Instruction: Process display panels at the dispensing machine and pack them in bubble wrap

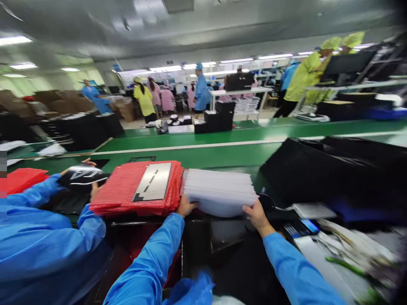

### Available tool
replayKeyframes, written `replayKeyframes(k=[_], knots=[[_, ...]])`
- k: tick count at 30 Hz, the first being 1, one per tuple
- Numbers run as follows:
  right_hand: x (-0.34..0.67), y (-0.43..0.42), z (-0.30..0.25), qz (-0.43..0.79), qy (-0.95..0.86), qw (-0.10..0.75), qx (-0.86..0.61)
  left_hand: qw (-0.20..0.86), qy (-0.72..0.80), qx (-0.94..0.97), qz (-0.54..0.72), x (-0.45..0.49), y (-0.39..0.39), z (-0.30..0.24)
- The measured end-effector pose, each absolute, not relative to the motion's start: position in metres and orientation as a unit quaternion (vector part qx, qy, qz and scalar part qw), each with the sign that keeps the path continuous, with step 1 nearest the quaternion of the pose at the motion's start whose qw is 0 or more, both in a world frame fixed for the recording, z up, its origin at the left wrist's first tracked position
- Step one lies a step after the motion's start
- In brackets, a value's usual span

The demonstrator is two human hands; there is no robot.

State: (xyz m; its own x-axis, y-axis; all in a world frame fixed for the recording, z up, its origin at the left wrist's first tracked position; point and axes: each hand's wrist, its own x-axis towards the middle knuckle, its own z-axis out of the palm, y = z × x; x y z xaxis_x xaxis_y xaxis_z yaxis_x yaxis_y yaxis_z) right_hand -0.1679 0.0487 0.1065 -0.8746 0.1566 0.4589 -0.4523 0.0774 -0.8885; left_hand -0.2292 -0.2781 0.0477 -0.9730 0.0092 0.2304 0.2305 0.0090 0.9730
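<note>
ok so the white stack is at 12 o'clock, already gathered up with left fingers and right fingers gripping its near corners, not released yet, and the red pile topped by a metal panel sits beside it at 9 o'clock

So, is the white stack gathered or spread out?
Gathered: the white stack forms one block, layers close together, with the left hand and right hand at opposite ends.
</note>
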Motion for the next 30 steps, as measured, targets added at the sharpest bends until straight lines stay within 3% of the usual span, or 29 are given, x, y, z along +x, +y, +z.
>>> replayKeyframes(k=[2, 4, 10, 18, 21, 26, 30], knots=[[-0.158, 0.056, 0.147, 0.597, -0.736, 0.295, 0.121, 0.065, -0.703, -0.072, -0.704, -0.228, -0.280, 0.041], [-0.153, 0.063, 0.187, 0.493, -0.798, 0.309, 0.159, 0.054, -0.702, -0.062, -0.707, -0.230, -0.282, 0.032], [-0.173, 0.040, 0.244, 0.222, -0.925, 0.115, 0.287, 0.058, -0.710, -0.064, -0.699, -0.234, -0.288, 0.016], [-0.205, -0.004, 0.258, 0.039, -0.957, -0.007, 0.288, 0.081, -0.708, -0.092, -0.696, -0.236, -0.283, 0.001], [-0.209, -0.016, 0.260, 0.012, -0.961, 0.023, 0.274, 0.096, -0.708, -0.096, -0.693, -0.236, -0.283, -0.006], [-0.222, -0.016, 0.241, 0.081, -0.941, 0.174, 0.277, 0.109, -0.728, -0.099, -0.670, -0.233, -0.291, -0.012], [-0.234, -0.001, 0.221, 0.107, -0.930, 0.192, 0.296, 0.106, -0.734, -0.117, -0.660, -0.229, -0.291, -0.012]])
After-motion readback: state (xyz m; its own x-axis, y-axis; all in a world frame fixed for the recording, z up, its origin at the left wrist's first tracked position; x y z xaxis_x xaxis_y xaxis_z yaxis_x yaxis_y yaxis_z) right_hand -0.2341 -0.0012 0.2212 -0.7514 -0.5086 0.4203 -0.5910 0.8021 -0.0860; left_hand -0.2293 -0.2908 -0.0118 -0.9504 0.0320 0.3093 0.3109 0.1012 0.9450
